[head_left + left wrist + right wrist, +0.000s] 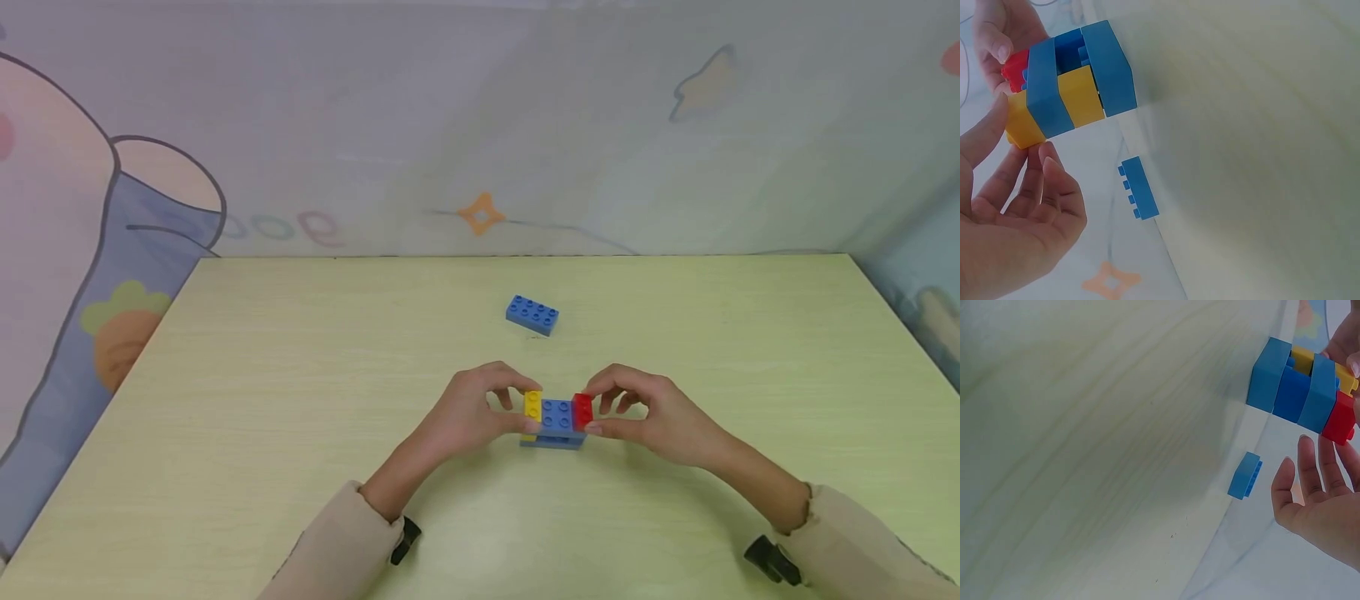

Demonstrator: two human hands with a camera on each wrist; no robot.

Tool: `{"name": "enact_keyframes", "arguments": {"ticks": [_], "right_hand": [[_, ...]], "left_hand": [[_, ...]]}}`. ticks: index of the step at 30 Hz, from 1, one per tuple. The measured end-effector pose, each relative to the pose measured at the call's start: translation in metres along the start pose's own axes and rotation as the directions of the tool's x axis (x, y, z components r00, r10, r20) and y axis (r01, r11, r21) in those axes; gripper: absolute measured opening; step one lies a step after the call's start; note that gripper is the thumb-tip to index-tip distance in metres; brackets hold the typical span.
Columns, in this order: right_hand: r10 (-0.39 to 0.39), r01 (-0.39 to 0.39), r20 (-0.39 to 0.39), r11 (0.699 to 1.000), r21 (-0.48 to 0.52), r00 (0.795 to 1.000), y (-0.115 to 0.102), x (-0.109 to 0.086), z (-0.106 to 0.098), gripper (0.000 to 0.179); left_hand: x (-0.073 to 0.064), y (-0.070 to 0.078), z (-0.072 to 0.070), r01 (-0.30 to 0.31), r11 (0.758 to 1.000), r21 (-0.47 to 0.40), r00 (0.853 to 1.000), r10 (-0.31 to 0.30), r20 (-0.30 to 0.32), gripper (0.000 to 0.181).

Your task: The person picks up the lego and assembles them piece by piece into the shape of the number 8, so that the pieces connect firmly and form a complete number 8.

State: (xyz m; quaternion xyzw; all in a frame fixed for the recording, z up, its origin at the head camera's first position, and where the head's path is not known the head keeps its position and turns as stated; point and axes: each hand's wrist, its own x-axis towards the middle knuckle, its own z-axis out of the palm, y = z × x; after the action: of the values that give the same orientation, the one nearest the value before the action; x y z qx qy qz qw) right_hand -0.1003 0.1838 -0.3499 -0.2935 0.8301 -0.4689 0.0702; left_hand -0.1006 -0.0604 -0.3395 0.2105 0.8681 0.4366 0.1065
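A stack of toy building bricks stands on the table in front of me. Its two long blue bricks (1112, 69) have a yellow brick (1080, 95) and a darker blue brick (1291, 394) between them. On top, a yellow brick (532, 403) sits at the left end and a red brick (582, 411) at the right end, with bare blue studs between. My left hand (471, 410) pinches the top yellow brick between thumb and fingers. The red brick is pinched by my right hand (666, 417), its thumb at the near side.
Beyond the stack, a loose blue brick (532, 314) lies studs up on the pale wooden table (315, 358). Behind the table's far edge hangs a printed cloth (420, 125). Black straps (406, 540) show at both sleeves.
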Motion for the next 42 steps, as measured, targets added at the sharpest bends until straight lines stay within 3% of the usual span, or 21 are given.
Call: {"name": "enact_keyframes", "arguments": {"ticks": [13, 18, 22, 27, 34, 42], "right_hand": [[-0.019, 0.019, 0.008, 1.000, 0.012, 1.000, 0.000, 0.001, 0.001, 0.027], [-0.033, 0.020, 0.123, 0.995, 0.102, 0.992, 0.005, 0.008, -0.010, 0.024], [0.030, -0.069, 0.224, 0.983, 0.171, 0.974, 0.011, 0.021, -0.023, 0.024], [0.158, -0.162, 0.166, 0.987, 0.012, 0.973, 0.022, 0.044, -0.028, 0.029], [0.281, -0.264, 0.098, 0.952, -0.154, 0.955, 0.035, 0.074, -0.021, 0.045], [0.290, -0.268, 0.066, 0.936, -0.229, 0.955, 0.045, 0.097, -0.013, 0.049]], "left_hand": [[-0.004, -0.001, 0.000, -0.015, 1.000, -0.013, 1.000, 0.014, -0.020, 0.035], [-0.004, -0.001, -0.001, -0.019, 1.000, -0.021, 1.000, 0.019, -0.023, 0.034], [-0.004, -0.002, -0.001, -0.019, 0.999, -0.033, 1.000, 0.018, -0.022, 0.034], [-0.003, -0.004, -0.001, -0.022, 0.998, -0.052, 1.000, 0.021, -0.018, 0.035], [-0.002, -0.006, 0.000, -0.024, 0.998, -0.061, 1.000, 0.023, -0.013, 0.036], [-0.002, -0.005, 0.001, -0.025, 0.997, -0.071, 1.000, 0.024, -0.008, 0.036]]}}
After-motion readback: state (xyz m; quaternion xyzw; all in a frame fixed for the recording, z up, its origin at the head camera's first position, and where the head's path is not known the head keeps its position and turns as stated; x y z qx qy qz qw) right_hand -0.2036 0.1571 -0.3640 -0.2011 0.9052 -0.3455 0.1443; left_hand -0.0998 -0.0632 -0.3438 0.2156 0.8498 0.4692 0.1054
